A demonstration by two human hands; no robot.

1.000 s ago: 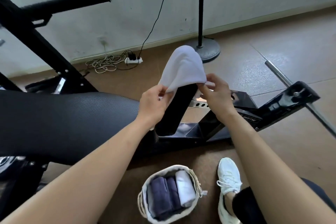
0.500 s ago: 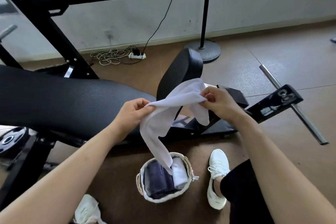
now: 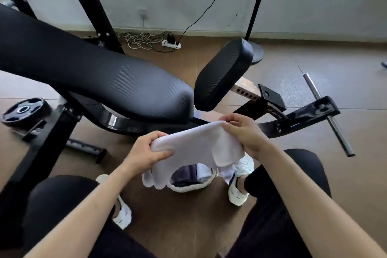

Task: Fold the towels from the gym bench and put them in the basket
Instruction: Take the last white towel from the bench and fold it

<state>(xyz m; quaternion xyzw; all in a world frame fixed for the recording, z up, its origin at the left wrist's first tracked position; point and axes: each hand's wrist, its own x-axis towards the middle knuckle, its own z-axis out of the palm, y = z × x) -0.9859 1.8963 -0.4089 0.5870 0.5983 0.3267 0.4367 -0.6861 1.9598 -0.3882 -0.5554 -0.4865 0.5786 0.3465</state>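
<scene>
A white towel [image 3: 194, 148] hangs stretched between both hands above the floor, in front of the black gym bench [image 3: 94, 77]. My left hand [image 3: 144, 154] pinches its left edge and my right hand [image 3: 244, 132] grips its upper right edge. Under the drooping towel stands the white rope basket [image 3: 188, 188], mostly hidden. Inside it I see a dark folded towel [image 3: 186, 174] and a white one [image 3: 204, 173]. The bench's small black pad [image 3: 224, 73] carries no towel.
My two white shoes [image 3: 240, 182] [image 3: 122, 214] flank the basket on the brown floor. A weight plate [image 3: 24, 111] lies at the left, a steel bar [image 3: 326, 111] sticks out at the right. A stand base [image 3: 256, 53], cable and power strip [image 3: 170, 44] sit by the wall.
The towel came off the small bench pad and moved down toward me. Both hands now hold it lower, spread over the basket, and my view has tilted down.
</scene>
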